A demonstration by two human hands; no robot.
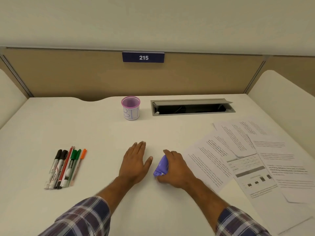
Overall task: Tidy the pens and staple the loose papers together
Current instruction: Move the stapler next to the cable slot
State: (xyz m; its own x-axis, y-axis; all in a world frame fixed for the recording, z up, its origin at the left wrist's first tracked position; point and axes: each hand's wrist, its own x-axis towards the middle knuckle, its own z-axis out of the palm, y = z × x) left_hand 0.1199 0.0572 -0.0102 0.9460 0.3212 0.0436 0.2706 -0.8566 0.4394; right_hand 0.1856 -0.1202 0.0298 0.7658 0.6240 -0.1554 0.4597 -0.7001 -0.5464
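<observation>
The right hand (175, 169) curls its fingers (167, 153) over a small lilac plastic stapler (161, 167) on the smooth white worktop (102, 130). The left hand (136, 162) lies flat just at nine o'clock of it, fingers spread and empty. Four printed paper sheets (255, 159) fan out, overlapping, at three o'clock. Seven slim pens and markers (65, 167) lie side by side at nine o'clock. One pink-rimmed mesh cup (130, 108) stands at twelve o'clock

Right hand (175, 169) over purple stapler (161, 167)

Left hand (136, 163) flat, fingers extended; right hand (176, 168) cupped.
</observation>
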